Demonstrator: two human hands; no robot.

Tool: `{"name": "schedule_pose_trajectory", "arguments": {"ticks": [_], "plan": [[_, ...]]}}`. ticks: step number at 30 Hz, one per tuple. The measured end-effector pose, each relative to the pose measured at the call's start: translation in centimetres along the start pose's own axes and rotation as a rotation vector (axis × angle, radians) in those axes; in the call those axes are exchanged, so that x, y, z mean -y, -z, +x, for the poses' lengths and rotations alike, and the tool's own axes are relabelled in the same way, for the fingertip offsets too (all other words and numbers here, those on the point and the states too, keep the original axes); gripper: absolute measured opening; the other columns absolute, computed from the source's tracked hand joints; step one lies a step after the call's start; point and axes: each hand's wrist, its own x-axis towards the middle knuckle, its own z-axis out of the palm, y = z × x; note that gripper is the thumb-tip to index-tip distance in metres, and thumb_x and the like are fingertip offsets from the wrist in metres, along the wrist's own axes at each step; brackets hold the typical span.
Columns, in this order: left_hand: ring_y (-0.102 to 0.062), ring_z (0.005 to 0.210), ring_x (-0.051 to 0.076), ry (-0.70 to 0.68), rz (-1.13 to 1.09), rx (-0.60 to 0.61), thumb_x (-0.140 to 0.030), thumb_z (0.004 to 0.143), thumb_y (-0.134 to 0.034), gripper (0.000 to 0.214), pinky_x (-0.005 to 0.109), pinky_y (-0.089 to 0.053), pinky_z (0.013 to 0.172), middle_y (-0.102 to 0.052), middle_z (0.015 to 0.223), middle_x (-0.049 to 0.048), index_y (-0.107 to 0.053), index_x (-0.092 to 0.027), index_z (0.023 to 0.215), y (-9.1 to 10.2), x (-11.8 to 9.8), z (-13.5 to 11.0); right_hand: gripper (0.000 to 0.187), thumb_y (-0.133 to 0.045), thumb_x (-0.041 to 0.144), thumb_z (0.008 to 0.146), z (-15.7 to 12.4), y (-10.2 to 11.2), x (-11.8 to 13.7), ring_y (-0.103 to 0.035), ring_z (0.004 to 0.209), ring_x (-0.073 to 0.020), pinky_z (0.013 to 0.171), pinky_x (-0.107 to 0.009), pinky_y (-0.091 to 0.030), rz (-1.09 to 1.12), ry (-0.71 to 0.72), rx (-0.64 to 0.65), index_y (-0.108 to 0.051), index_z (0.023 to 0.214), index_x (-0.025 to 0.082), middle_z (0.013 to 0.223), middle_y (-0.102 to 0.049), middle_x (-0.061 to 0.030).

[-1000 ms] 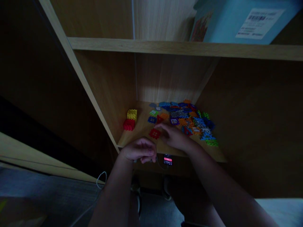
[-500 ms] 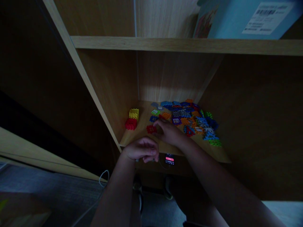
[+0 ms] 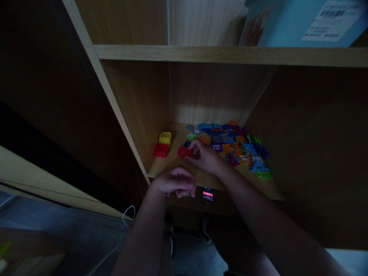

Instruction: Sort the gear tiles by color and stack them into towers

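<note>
My right hand (image 3: 204, 157) reaches onto the wooden shelf board (image 3: 169, 165), its fingertips pressed on a flat red lattice piece (image 3: 184, 151) and partly covering it. My left hand (image 3: 176, 182) rests curled at the shelf's front edge, its fingers closed, with nothing visible in them. Left of the red piece stand a stack of yellow lattice pieces (image 3: 165, 138) and a stack of red ones (image 3: 161, 150). To the right lies a loose heap of multicoloured lattice pieces (image 3: 232, 143), close to my right hand's knuckles.
Wooden side panels and a back panel enclose the shelf. An upper shelf board (image 3: 230, 55) crosses above, carrying a blue box with a white label (image 3: 304, 23). Below the front edge, a lit phone (image 3: 207, 194) hangs on a cord, and a white cable (image 3: 128, 214) loops at left.
The red piece has slid left and back along the shelf under my right hand. My left hand stays curled at the edge. The whole view has shifted slightly.
</note>
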Motion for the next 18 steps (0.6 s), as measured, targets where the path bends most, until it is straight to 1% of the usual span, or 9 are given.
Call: {"name": "schedule_pose_trajectory", "arguments": {"ticks": [2, 4, 7, 10, 12, 15, 18], "plan": [[-0.041, 0.037, 0.008, -0.008, -0.010, 0.007, -0.061, 0.084, -0.083, 0.052, 0.019, -0.026, 0.037, -0.058, 0.052, 0.0011, -0.076, -0.010, 0.081, 0.0, 0.0, 0.0, 0.037, -0.080, 0.035, 0.086, 1.1, -1.1, 0.9, -0.066, 0.081, -0.0162, 0.073, -0.031, -0.053, 0.063, -0.012, -0.062, -0.053, 0.109, 0.024, 0.102, -0.071, -0.0019], [-0.040, 0.037, 0.007, -0.028, -0.027, 0.008, -0.061, 0.083, -0.083, 0.052, 0.020, -0.026, 0.037, -0.059, 0.053, 0.0018, -0.075, -0.010, 0.079, 0.0, 0.1, 0.0, 0.042, -0.082, 0.034, 0.083, 2.3, -2.4, 1.7, -0.067, 0.085, -0.0162, 0.076, -0.032, -0.056, 0.129, -0.014, -0.080, -0.050, 0.110, 0.025, 0.109, -0.071, -0.0031], [-0.040, 0.036, 0.007, -0.071, -0.047, 0.001, -0.061, 0.083, -0.083, 0.051, 0.020, -0.025, 0.037, -0.061, 0.055, 0.0024, -0.074, -0.011, 0.076, 0.0, 0.3, 0.0, 0.049, -0.085, 0.034, 0.080, 3.9, -4.5, 2.5, -0.067, 0.084, -0.0158, 0.074, -0.031, -0.057, 0.197, -0.002, -0.056, -0.048, 0.110, 0.026, 0.111, -0.071, -0.0037], [-0.039, 0.036, 0.008, -0.088, -0.032, 0.039, -0.060, 0.087, -0.080, 0.049, 0.020, -0.025, 0.038, -0.055, 0.050, -0.0007, -0.075, -0.012, 0.079, 0.1, 0.4, 0.0, 0.048, -0.084, 0.034, 0.080, 4.6, -6.2, 2.6, -0.066, 0.080, -0.0151, 0.071, -0.030, -0.056, 0.232, 0.009, -0.047, -0.047, 0.110, 0.027, 0.109, -0.071, -0.0027], [-0.039, 0.035, 0.008, -0.093, -0.022, 0.066, -0.059, 0.090, -0.077, 0.048, 0.020, -0.025, 0.039, -0.052, 0.049, -0.0016, -0.075, -0.012, 0.081, 0.1, 0.3, 0.0, 0.047, -0.083, 0.035, 0.081, 4.6, -6.9, 2.5, -0.066, 0.081, -0.0156, 0.073, -0.031, -0.056, 0.232, 0.007, -0.068, -0.048, 0.111, 0.027, 0.111, -0.071, -0.0031], [-0.040, 0.035, 0.008, -0.111, -0.029, 0.085, -0.055, 0.092, -0.077, 0.045, 0.021, -0.026, 0.039, -0.053, 0.049, -0.0015, -0.075, -0.012, 0.082, 0.0, 0.1, 0.1, 0.047, -0.082, 0.037, 0.082, 4.4, -7.5, 2.3, -0.066, 0.085, -0.0169, 0.078, -0.033, -0.056, 0.209, 0.006, -0.105, -0.049, 0.114, 0.027, 0.117, -0.071, -0.0048], [-0.041, 0.036, 0.008, -0.113, -0.025, 0.091, -0.053, 0.093, -0.077, 0.043, 0.020, -0.026, 0.040, -0.053, 0.049, -0.0015, -0.075, -0.011, 0.083, -0.1, -0.2, 0.2, 0.047, -0.080, 0.037, 0.085, 4.2, -7.9, 2.2, -0.065, 0.084, -0.0172, 0.077, -0.033, -0.055, 0.188, 0.005, -0.105, -0.049, 0.119, 0.027, 0.119, -0.071, -0.0056]]}}
